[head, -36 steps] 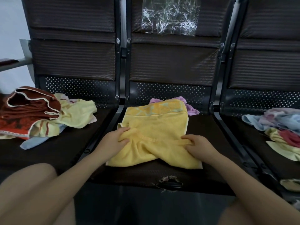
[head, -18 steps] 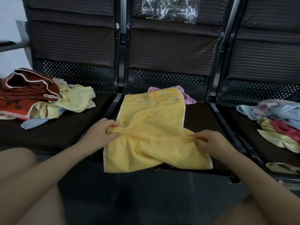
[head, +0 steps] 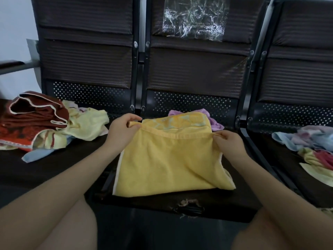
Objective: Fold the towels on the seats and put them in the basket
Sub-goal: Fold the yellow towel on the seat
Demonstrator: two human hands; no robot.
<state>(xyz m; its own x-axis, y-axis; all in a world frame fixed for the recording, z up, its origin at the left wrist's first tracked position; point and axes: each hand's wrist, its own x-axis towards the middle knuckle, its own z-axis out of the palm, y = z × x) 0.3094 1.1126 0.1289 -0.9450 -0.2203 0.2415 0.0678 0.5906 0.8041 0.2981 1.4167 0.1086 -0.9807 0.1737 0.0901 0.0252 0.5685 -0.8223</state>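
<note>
On the left seat (head: 54,168) a heap of unfolded towels (head: 41,123) lies, dark red over pale yellow with a blue corner poking out at the near edge. Moving right, the left hand (head: 121,131) pinches one corner of the yellow towel (head: 167,159) between thumb and curled fingers, and the right hand (head: 228,144) pinches the other corner the same way, the hem stretched taut between them above the middle seat (head: 144,201). That hem sits close to the patterned far edge, so the fold in half looks nearly laid. A purple towel (head: 215,123) peeks out from behind it. Further right, the right seat (head: 281,165) carries another loose pile (head: 310,141) in blue, pink and yellow. No basket is in view. If the hem comes down askew, the edges will not match and the near right side, already bulging, may crease; the near fold also sits close to the seat's front edge, so a tug could slide the towel off.
</note>
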